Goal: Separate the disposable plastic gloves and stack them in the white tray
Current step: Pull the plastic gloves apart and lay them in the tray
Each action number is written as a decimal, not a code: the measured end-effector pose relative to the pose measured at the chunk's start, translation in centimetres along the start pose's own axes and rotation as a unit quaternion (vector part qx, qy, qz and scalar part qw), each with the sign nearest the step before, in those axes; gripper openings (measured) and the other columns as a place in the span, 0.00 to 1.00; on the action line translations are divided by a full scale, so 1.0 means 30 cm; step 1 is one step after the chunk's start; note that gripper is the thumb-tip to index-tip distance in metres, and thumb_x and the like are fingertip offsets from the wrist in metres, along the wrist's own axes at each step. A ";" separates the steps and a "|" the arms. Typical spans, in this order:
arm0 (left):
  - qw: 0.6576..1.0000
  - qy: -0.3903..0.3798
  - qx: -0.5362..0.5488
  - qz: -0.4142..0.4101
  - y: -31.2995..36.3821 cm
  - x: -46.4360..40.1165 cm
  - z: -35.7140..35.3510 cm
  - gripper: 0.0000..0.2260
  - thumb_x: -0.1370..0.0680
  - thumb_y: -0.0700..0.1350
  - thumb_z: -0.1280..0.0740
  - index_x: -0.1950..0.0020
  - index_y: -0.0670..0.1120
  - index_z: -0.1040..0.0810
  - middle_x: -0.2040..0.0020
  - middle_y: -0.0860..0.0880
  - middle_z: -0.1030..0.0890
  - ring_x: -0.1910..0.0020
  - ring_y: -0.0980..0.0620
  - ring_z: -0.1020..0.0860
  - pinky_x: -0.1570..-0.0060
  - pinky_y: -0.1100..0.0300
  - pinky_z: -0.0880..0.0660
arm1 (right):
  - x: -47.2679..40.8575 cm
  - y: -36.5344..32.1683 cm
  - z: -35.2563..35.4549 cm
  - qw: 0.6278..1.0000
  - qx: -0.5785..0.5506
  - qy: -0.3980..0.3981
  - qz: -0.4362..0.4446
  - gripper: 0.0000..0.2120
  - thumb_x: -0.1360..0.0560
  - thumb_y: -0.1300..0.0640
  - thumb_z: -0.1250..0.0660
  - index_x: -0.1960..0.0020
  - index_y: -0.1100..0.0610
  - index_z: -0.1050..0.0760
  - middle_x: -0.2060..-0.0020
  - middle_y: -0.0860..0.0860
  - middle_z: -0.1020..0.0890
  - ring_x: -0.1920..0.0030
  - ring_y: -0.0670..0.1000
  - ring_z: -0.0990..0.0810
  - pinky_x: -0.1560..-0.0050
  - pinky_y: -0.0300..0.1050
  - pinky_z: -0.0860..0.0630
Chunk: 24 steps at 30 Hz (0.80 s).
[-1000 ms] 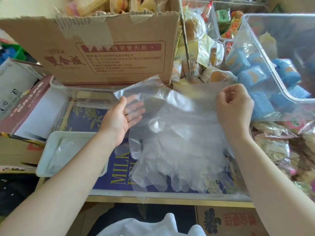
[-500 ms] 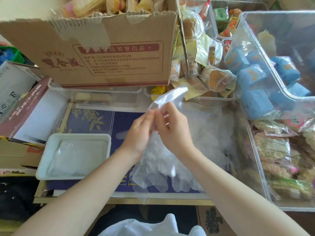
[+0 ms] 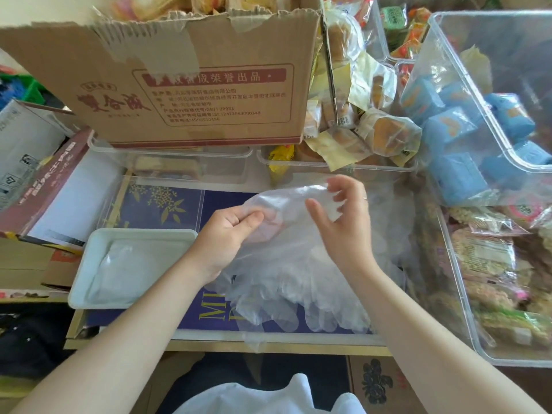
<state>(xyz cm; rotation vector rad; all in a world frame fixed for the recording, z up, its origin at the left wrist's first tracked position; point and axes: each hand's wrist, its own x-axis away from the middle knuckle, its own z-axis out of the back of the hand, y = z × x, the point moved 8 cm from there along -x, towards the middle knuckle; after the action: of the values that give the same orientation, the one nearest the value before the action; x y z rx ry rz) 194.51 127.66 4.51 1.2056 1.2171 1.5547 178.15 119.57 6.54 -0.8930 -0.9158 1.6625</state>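
The cuff edge of a single thin glove (image 3: 286, 198) is pinched between thumb and curled fingers of the left hand (image 3: 227, 231), apparently so that 1 layer can be peeled away from the rest. The right hand (image 3: 343, 222) is held just at 3 o'clock of it, thumb and fingers loosely bent around the same film near its upper edge; whether the film is truly pinched there or only brushed cannot be told. The 2 hands are kept close together, probably because the sheets cling and must be worked apart at 1 spot.

The pile of gloves (image 3: 298, 288) is spread below the hands, toward 6 o'clock, with its finger ends hanging toward the near edge of the purple box lid (image 3: 167, 204) on which it lies. The white tray (image 3: 89, 264) is set at 9 o'clock of the pile, just beside the left forearm, within easy reach for dropping; some clear film is already laid flat inside it. A cardboard carton (image 3: 185, 94) stands at 12 o'clock, and clear bins of packaged snacks (image 3: 466, 121) at 2 o'clock.
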 end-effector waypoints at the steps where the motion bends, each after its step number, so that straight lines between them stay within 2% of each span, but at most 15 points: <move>1: 1.000 -0.009 0.004 0.006 -0.006 0.004 0.003 0.12 0.21 0.38 0.40 0.54 0.48 0.18 0.56 0.58 0.16 0.50 0.61 0.20 0.46 0.71 0.29 | -0.013 0.044 0.003 0.997 -0.021 -0.015 -0.068 0.20 0.27 0.55 0.30 0.39 0.52 0.31 0.47 0.45 0.27 0.48 0.45 0.29 0.46 0.33 0.33; 2: 1.000 -0.016 0.007 0.016 -0.014 0.006 0.008 0.12 0.21 0.38 0.41 0.54 0.48 0.18 0.55 0.57 0.16 0.49 0.61 0.20 0.46 0.71 0.28 | -0.022 0.087 -0.008 0.988 -0.060 -0.051 -0.136 0.21 0.27 0.53 0.30 0.36 0.53 0.31 0.44 0.46 0.26 0.44 0.45 0.28 0.43 0.35 0.32; 3: 0.999 -0.022 0.009 0.023 -0.016 0.010 0.010 0.12 0.21 0.38 0.41 0.53 0.48 0.18 0.55 0.57 0.15 0.49 0.61 0.20 0.47 0.71 0.28 | -0.022 0.119 -0.029 0.971 -0.107 -0.099 -0.190 0.19 0.27 0.51 0.31 0.38 0.54 0.27 0.45 0.46 0.23 0.44 0.45 0.26 0.43 0.38 0.31; 5: 0.999 -0.030 0.004 0.036 -0.024 0.014 0.017 0.12 0.20 0.39 0.42 0.52 0.49 0.19 0.53 0.57 0.16 0.48 0.60 0.20 0.48 0.72 0.28 | -0.009 0.147 -0.065 0.939 -0.164 -0.180 -0.242 0.13 0.26 0.49 0.33 0.49 0.58 0.20 0.54 0.49 0.18 0.50 0.48 0.23 0.47 0.42 0.29; 6: 0.999 -0.035 0.003 0.039 -0.025 0.017 0.020 0.13 0.20 0.40 0.42 0.50 0.49 0.19 0.52 0.56 0.16 0.47 0.60 0.20 0.46 0.71 0.28 | -0.003 0.148 -0.076 0.932 -0.177 -0.201 -0.244 0.15 0.26 0.49 0.33 0.53 0.61 0.20 0.58 0.51 0.18 0.54 0.50 0.22 0.48 0.46 0.28; 8: 0.998 -0.043 0.008 0.051 -0.030 0.023 0.028 0.13 0.19 0.42 0.43 0.48 0.51 0.19 0.49 0.55 0.16 0.44 0.59 0.21 0.43 0.68 0.29 | 0.006 0.143 -0.089 0.927 -0.187 -0.219 -0.242 0.16 0.26 0.51 0.33 0.54 0.65 0.23 0.63 0.52 0.18 0.59 0.51 0.21 0.48 0.49 0.25; 10: 0.997 -0.047 0.000 0.059 -0.032 0.025 0.040 0.13 0.19 0.43 0.44 0.46 0.53 0.20 0.48 0.57 0.17 0.43 0.61 0.22 0.44 0.69 0.30 | 0.016 0.145 -0.096 0.925 -0.181 -0.207 -0.263 0.14 0.25 0.50 0.33 0.51 0.63 0.24 0.62 0.52 0.17 0.62 0.51 0.19 0.53 0.47 0.23; 12: 0.997 -0.051 0.000 0.065 -0.032 0.027 0.053 0.13 0.19 0.43 0.44 0.45 0.54 0.21 0.47 0.57 0.17 0.42 0.61 0.23 0.44 0.71 0.31 | 0.030 0.157 -0.090 0.925 -0.171 -0.164 -0.296 0.14 0.27 0.49 0.31 0.49 0.58 0.25 0.59 0.52 0.18 0.64 0.50 0.19 0.60 0.43 0.22; 15: 0.996 -0.051 0.001 0.075 -0.041 0.030 0.076 0.13 0.19 0.44 0.45 0.45 0.54 0.22 0.46 0.54 0.17 0.42 0.57 0.22 0.40 0.64 0.32 | 0.041 0.158 -0.090 0.931 -0.184 -0.132 -0.287 0.12 0.28 0.53 0.29 0.52 0.56 0.30 0.60 0.51 0.19 0.66 0.50 0.19 0.63 0.42 0.23; 18: 0.995 -0.036 -0.009 0.091 -0.053 0.032 0.101 0.10 0.19 0.43 0.44 0.50 0.52 0.23 0.55 0.56 0.17 0.53 0.59 0.20 0.48 0.63 0.30 | 0.071 0.134 -0.154 0.916 -0.177 -0.228 -0.277 0.11 0.29 0.56 0.28 0.50 0.58 0.26 0.64 0.48 0.18 0.68 0.47 0.21 0.68 0.38 0.27; 21: 0.994 -0.039 0.004 0.097 -0.055 0.034 0.117 0.11 0.19 0.39 0.44 0.54 0.49 0.24 0.62 0.54 0.18 0.60 0.58 0.20 0.56 0.64 0.26 | 0.096 0.110 -0.204 0.907 -0.143 -0.310 -0.245 0.03 0.30 0.60 0.27 0.61 0.56 0.20 0.69 0.47 0.18 0.67 0.46 0.22 0.61 0.40 0.28; 23: 0.995 -0.018 -0.028 0.098 -0.068 0.031 0.146 0.12 0.18 0.39 0.44 0.56 0.48 0.24 0.61 0.49 0.18 0.60 0.54 0.20 0.55 0.61 0.25 | 0.101 0.083 -0.228 0.902 -0.201 -0.314 -0.217 0.06 0.30 0.64 0.29 0.64 0.56 0.20 0.69 0.49 0.18 0.65 0.47 0.22 0.57 0.40 0.27; 24: 0.994 0.011 -0.057 0.097 -0.078 0.026 0.169 0.13 0.18 0.39 0.44 0.57 0.49 0.24 0.62 0.48 0.19 0.63 0.54 0.21 0.57 0.58 0.26 | 0.098 0.077 -0.231 0.901 -0.239 -0.290 -0.216 0.07 0.29 0.65 0.30 0.64 0.56 0.21 0.69 0.49 0.19 0.66 0.47 0.22 0.58 0.40 0.27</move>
<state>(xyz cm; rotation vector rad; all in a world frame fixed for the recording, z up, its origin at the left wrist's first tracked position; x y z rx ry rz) 199.36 129.98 2.79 1.2634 1.0345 1.7599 182.66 122.95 1.04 -0.4319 -1.8452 1.3351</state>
